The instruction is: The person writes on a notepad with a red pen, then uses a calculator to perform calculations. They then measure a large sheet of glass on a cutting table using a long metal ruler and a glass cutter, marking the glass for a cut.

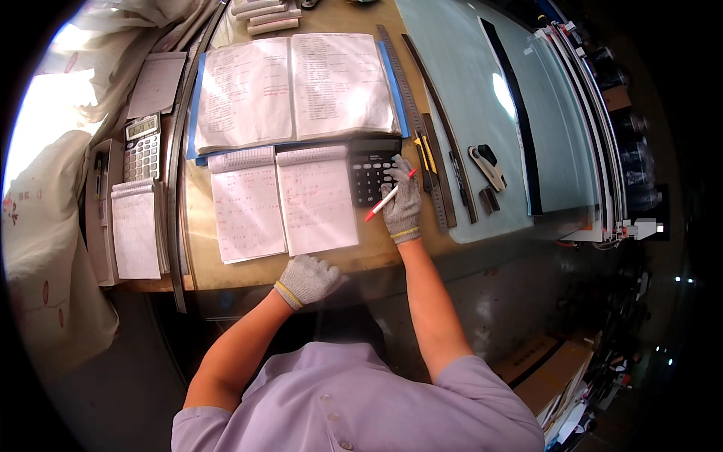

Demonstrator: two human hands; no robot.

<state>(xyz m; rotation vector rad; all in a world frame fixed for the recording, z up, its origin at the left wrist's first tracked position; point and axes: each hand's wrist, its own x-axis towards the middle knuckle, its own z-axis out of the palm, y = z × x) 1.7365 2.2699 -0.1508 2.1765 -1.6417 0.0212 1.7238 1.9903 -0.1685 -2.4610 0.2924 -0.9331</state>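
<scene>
My right hand [404, 202], in a grey knitted glove, holds a white pen with red ends [390, 194] slanted across its fingers. Its fingertips rest over the right side of a black calculator [367, 186], hiding some keys. My left hand [310, 279], gloved the same way, is curled into a fist at the table's front edge, with nothing showing in it. Just beyond it lie two notepads with handwriting, the left pad [247, 207] and the right pad [316, 200]. Behind them, a thick book of written pages [248, 94] lies open on a blue folder [395, 87].
Right of the calculator lie a yellow-and-black utility knife [426, 158], a long metal ruler [410, 102], dark strips [452, 135] and a beige-and-black tool [488, 166]. A glass sheet [482, 90] covers the right side. At left are a grey calculator [141, 151] and a notepad stack [137, 233].
</scene>
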